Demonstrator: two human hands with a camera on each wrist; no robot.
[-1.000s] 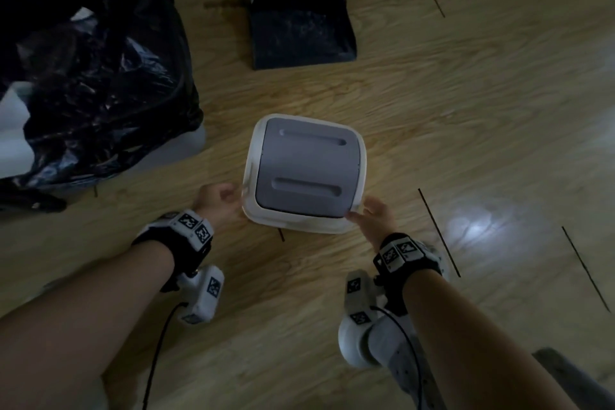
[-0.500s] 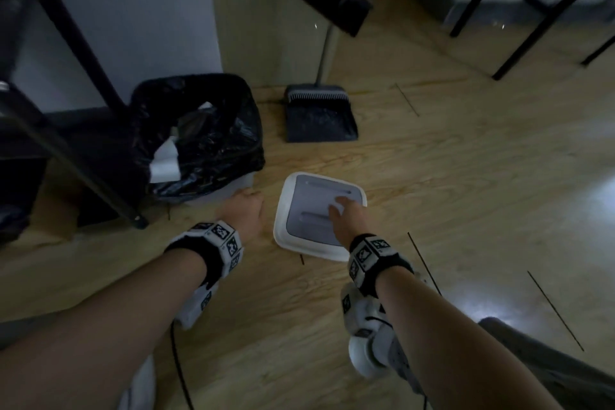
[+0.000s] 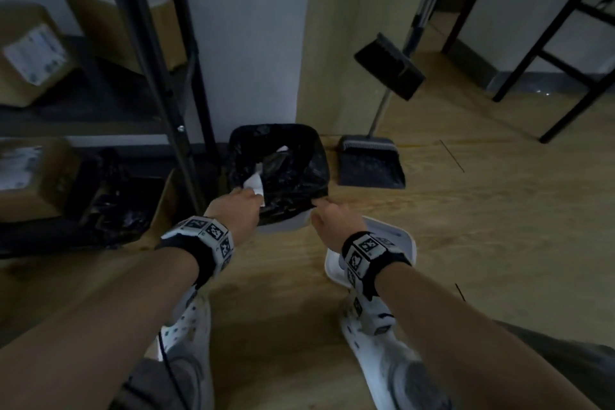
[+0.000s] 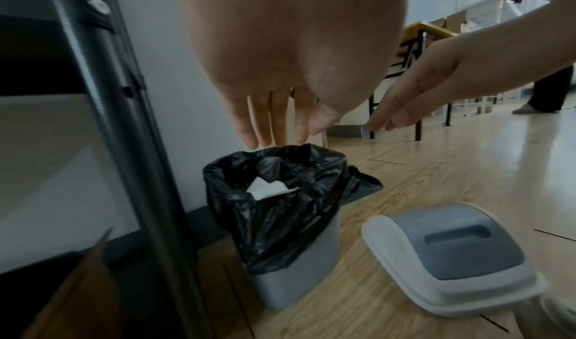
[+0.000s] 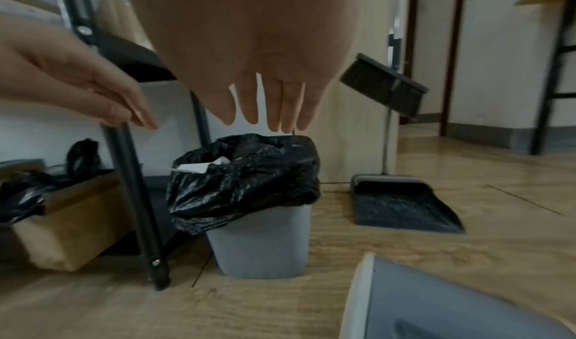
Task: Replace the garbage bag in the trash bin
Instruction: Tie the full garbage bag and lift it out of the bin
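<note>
A small grey trash bin (image 3: pixel 283 225) (image 4: pixel 296 270) (image 5: pixel 262 243) stands on the wooden floor against the wall, lined with a black garbage bag (image 3: pixel 286 173) (image 4: pixel 280 209) (image 5: pixel 246 181) holding white paper (image 3: pixel 254 185). Its grey and white lid (image 3: pixel 404 240) (image 4: pixel 448 253) (image 5: pixel 436 302) lies on the floor to the bin's right. My left hand (image 3: pixel 238 206) (image 4: pixel 277 112) hovers above the bin's near left corner, fingers straight, holding nothing. My right hand (image 3: pixel 332 218) (image 5: pixel 268 103) hovers above the near right corner, fingers also straight and empty.
A black metal shelf leg (image 3: pixel 173 130) stands just left of the bin, with cardboard boxes (image 3: pixel 30 53) and black bags (image 3: pixel 113 206) on the shelves. A dustpan (image 3: pixel 371 165) and broom (image 3: pixel 389 66) lean at the wall to the right. Black table legs (image 3: pixel 565 53) stand far right.
Both hands have left the lid on the floor and moved up and forward to the bin's rim. My view has risen and pulled back.
</note>
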